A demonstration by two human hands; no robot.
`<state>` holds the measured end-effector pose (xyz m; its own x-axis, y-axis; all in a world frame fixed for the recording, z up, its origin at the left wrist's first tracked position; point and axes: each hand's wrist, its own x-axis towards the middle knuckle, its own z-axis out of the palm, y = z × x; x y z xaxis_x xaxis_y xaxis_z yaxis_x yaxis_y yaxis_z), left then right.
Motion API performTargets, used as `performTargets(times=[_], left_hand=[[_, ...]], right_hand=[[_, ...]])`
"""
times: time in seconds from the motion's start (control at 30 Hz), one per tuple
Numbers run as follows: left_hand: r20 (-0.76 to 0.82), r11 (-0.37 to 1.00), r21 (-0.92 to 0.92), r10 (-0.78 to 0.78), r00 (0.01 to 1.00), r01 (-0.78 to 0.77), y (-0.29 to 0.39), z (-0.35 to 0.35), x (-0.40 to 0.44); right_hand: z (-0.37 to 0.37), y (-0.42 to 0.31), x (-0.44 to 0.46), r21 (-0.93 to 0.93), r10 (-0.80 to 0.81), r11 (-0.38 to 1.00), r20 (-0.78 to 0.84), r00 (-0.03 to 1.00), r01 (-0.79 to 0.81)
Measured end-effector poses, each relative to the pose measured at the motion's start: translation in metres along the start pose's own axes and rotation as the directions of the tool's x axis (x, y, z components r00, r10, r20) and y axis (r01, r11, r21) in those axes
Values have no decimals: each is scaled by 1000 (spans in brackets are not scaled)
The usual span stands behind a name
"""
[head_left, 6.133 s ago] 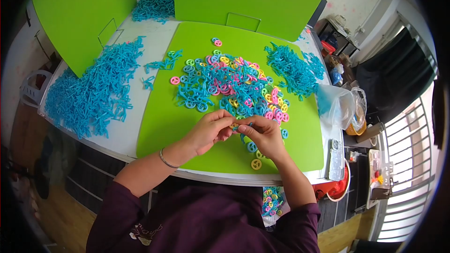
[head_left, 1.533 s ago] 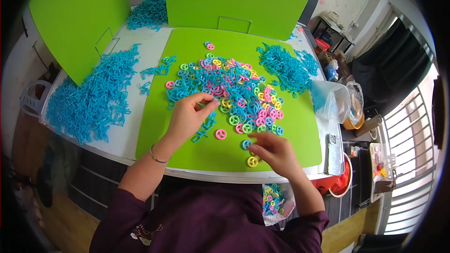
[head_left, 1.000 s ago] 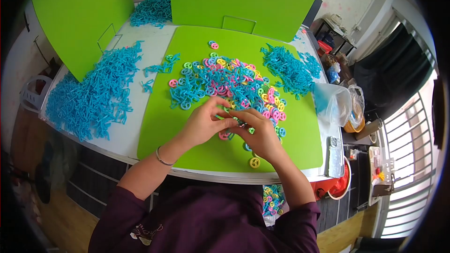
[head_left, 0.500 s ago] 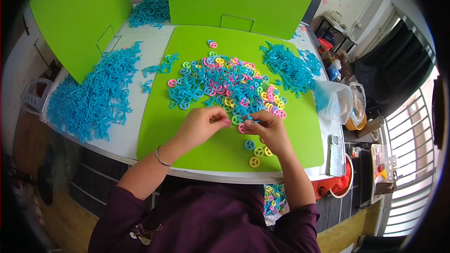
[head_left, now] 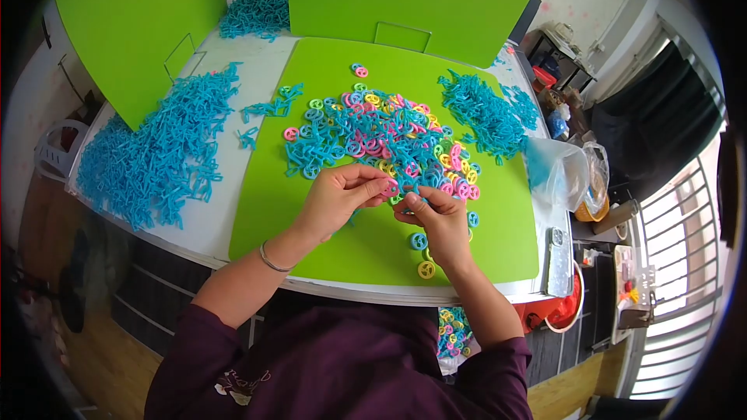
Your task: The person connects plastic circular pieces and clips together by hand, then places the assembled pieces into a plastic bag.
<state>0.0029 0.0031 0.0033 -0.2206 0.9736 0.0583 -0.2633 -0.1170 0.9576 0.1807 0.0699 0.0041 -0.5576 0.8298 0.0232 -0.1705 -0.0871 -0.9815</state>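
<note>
My left hand [head_left: 346, 196] pinches a pink wheel [head_left: 390, 187] above the green mat [head_left: 272, 222]. Close to its right, my right hand [head_left: 437, 222] holds a blue piece [head_left: 408, 196] between thumb and fingers; part of that piece is hidden. Behind both hands lies a mixed heap of pink, yellow, green and blue wheels and blue pieces [head_left: 373, 128]. Near the mat's front edge are a yellow wheel [head_left: 426, 270] and a blue wheel [head_left: 419, 241].
Large piles of blue pieces lie at the left [head_left: 156, 159], back [head_left: 257, 12] and right [head_left: 486, 117]. Green boards [head_left: 412, 0] stand behind the mat. A clear bag [head_left: 556, 171] and a phone [head_left: 557, 263] are on the right. Below the table edge hangs a bag of coloured parts [head_left: 453, 334].
My left hand now has a pink wheel clearly between its fingertips and is nearer my right hand, which still holds the blue piece. The whole view has shifted slightly.
</note>
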Motion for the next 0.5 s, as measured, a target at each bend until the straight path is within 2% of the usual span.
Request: performTargets(times=[0.1, 0.2, 0.3, 0.4, 0.5], left_hand=[[-2, 988, 108, 107, 994, -106, 0, 0, -2], [-4, 945, 245, 224, 975, -216, 0, 3, -6], [-35, 970, 193, 160, 986, -151, 3, 6, -9], [-39, 974, 158, 168, 985, -160, 3, 6, -8], [-25, 970, 177, 172, 985, -165, -1, 4, -8]], right_hand=[[-2, 0, -1, -57, 2, 998, 38, 999, 0], [2, -2, -3, -22, 29, 999, 62, 998, -27], [4, 6, -4, 20, 63, 998, 76, 995, -65], [7, 5, -4, -9, -11, 1000, 41, 999, 12], [6, 14, -4, -315, -235, 923, -11, 972, 219]])
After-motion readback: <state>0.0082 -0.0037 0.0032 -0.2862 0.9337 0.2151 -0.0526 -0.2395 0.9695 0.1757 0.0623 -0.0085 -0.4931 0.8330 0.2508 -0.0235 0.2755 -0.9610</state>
